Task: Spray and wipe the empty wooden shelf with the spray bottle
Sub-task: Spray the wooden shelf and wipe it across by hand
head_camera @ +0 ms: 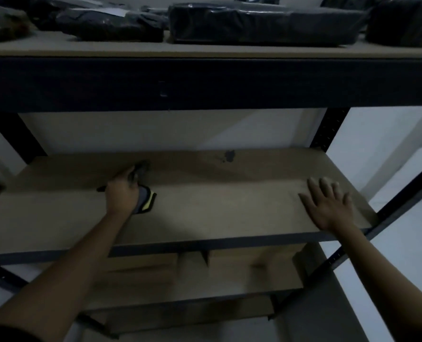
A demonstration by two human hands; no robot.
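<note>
Our left hand (122, 195) has its fingers (128, 172) wrapped around a dark spray bottle with a yellow label (144, 197), nozzle (140, 167) past the fingertips. Our right hand (328, 206) lies flat, fingers (324, 185) spread, on the bare brown wooden shelf (217, 206) beneath both.

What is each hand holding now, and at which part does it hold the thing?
The left hand grips a dark cloth by its bunched upper part, on the shelf. The right hand holds nothing; it lies flat, open.
</note>
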